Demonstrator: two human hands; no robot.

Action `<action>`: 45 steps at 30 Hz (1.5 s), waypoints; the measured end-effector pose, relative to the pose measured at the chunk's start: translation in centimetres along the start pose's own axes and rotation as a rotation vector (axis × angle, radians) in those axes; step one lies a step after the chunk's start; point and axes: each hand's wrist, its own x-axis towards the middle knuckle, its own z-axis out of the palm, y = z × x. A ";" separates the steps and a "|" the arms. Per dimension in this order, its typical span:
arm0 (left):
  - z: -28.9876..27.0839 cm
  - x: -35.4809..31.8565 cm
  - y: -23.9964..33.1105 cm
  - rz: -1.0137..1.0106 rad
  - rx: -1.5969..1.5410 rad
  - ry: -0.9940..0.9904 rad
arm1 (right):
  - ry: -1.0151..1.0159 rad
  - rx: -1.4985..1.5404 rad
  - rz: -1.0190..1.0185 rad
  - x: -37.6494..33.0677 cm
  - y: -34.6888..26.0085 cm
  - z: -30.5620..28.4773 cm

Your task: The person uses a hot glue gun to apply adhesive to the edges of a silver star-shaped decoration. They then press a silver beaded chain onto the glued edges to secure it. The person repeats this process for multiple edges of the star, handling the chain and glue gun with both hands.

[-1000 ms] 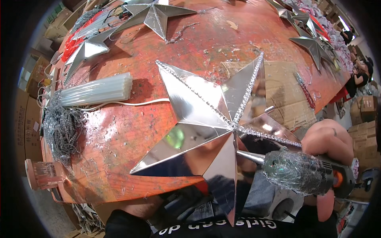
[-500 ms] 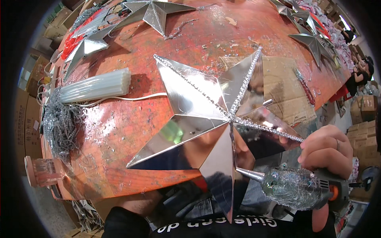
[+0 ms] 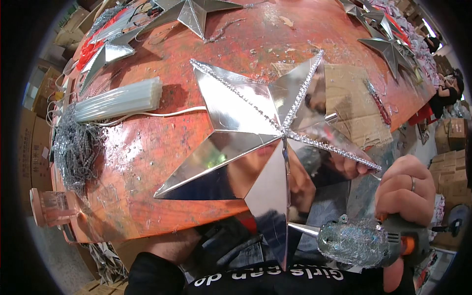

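A large shiny silver star [image 3: 260,162] fills the middle, tilted toward me. Rough silver tinsel trim [image 3: 339,150] runs along three of its ridges; the ridges of the lower points look bare. My right hand [image 3: 405,189], with a ring on one finger, is closed round the handle of a glue gun [image 3: 359,243] crusted with glue and glitter. Its metal nozzle touches, or nearly touches, the ridge of the star's lowest point. My left forearm [image 3: 172,245] reaches in under the star, and the fingers of that hand are hidden behind it.
On the orange-red table [image 3: 147,196] lie a bundle of clear glue sticks [image 3: 120,98], a heap of silver tinsel [image 3: 76,152] and a flat cardboard piece [image 3: 356,105]. More silver stars [image 3: 191,17] lie at the back. A clear roll [image 3: 51,207] sits at the left edge.
The glue gun's nozzle has slid down along the ridge of the lowest point. My right hand has moved slightly down, away from the star's right tip. The star has risen slightly in view.
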 end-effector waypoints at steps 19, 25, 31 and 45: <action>-0.9 -0.2 0.2 -0.042 0.039 0.056 | 0.077 0.055 -0.146 -1.7 -0.9 1.9; -0.6 -0.4 0.6 -0.050 0.046 0.051 | 0.001 0.057 -0.123 -1.7 -1.4 1.4; -0.2 -0.9 0.7 -0.064 0.048 0.053 | -0.044 0.075 -0.147 -1.8 -1.6 1.4; -0.3 -2.7 2.3 -0.129 0.136 0.088 | 0.578 0.061 0.367 -7.0 3.3 1.6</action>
